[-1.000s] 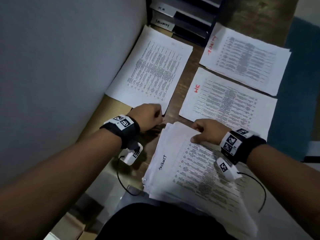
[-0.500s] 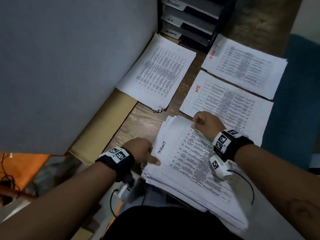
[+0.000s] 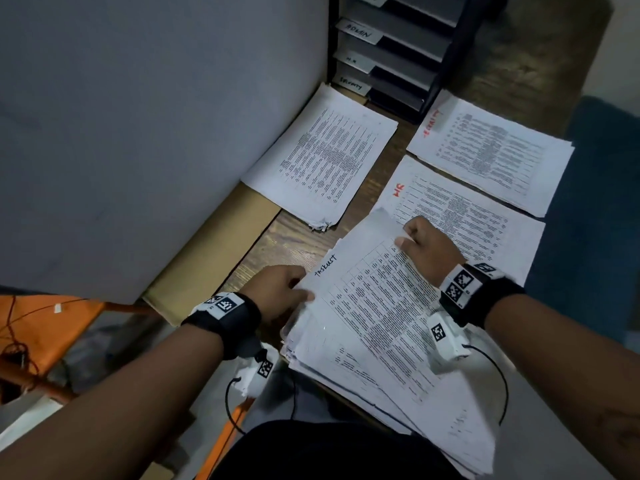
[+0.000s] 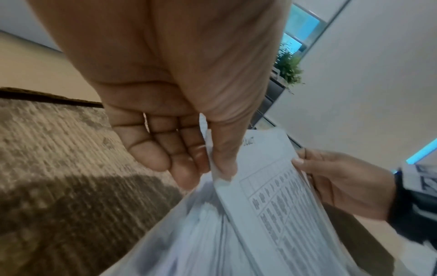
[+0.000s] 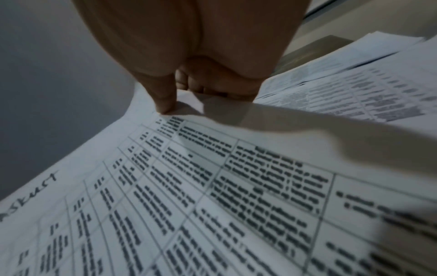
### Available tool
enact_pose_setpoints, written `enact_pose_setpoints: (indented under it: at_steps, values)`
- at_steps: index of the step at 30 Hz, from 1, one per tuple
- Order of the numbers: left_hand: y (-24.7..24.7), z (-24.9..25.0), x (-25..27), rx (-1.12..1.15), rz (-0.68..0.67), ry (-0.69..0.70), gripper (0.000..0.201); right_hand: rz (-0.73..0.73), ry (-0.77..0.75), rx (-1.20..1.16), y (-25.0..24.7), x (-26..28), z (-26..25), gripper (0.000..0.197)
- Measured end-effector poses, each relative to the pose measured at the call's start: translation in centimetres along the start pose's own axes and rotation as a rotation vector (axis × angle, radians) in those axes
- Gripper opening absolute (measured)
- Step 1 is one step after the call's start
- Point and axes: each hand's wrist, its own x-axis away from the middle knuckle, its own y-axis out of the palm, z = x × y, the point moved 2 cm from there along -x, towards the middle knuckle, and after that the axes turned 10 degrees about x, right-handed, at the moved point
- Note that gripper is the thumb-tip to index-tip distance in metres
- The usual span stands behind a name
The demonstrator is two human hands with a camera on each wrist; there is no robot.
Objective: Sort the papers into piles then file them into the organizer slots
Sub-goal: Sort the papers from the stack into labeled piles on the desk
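A thick unsorted stack of printed papers (image 3: 374,344) lies at the table's near edge. Its top sheet (image 3: 363,271) bears a table and a handwritten word at the left corner. My left hand (image 3: 282,292) pinches that sheet's left edge between thumb and fingers (image 4: 217,164). My right hand (image 3: 424,244) grips the sheet's far edge, thumb (image 5: 165,100) on top, and the far corner curls upward. Three sorted piles lie beyond: one at the left (image 3: 322,157), a middle one (image 3: 485,216) marked in red, and a far right one (image 3: 491,150) marked in red. The black organizer (image 3: 391,53) with labelled slots stands at the back.
A grey partition wall (image 3: 138,133) runs along the table's left side, with a tan strip (image 3: 214,247) at its base. Bare wooden table (image 3: 277,244) shows between the left pile and the stack. A blue chair (image 3: 595,220) is at the right; orange furniture (image 3: 45,327) is lower left.
My left hand drew back from the left pile to the stack's left edge and pinched the top sheet. My right hand lifted the sheet's far edge, which now curls up.
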Motion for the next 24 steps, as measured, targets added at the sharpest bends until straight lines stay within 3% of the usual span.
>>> enact_pose_setpoints:
  at_steps: [4, 7, 12, 15, 18, 21, 24]
  values:
    - [-0.6, 0.6, 0.0, 0.411, 0.048, -0.048, 0.013, -0.059, -0.006, 0.012, -0.8, 0.0, 0.6, 0.021]
    - [-0.6, 1.2, -0.2, 0.574, 0.083, -0.041, 0.006, -0.14, 0.007, 0.027, -0.7, -0.1, 1.7, 0.026]
    - [-1.3, 1.0, -1.5, 0.691, 0.214, 0.003, 0.011, -0.344, 0.072, -0.1, -0.8, -0.1, 3.3, 0.031]
    - [-2.8, 0.9, -2.3, 0.707, 0.392, 0.025, 0.02, -0.471, 0.139, -0.223, -1.1, 0.8, 3.1, 0.009]
    - [-3.6, 1.0, -3.1, 0.716, 0.505, -0.029, 0.032, -0.419, 0.097, -0.201, -1.0, 1.2, 2.9, 0.005]
    - [-2.9, 1.9, -3.6, 0.955, 0.352, -0.096, 0.025, -0.309, 0.158, -0.412, -0.6, 0.9, 2.6, 0.02]
    - [-2.0, 2.5, -4.0, 0.798, 0.179, -0.079, 0.017, -0.2, 0.276, -0.58, 0.0, -0.9, 2.7, 0.027]
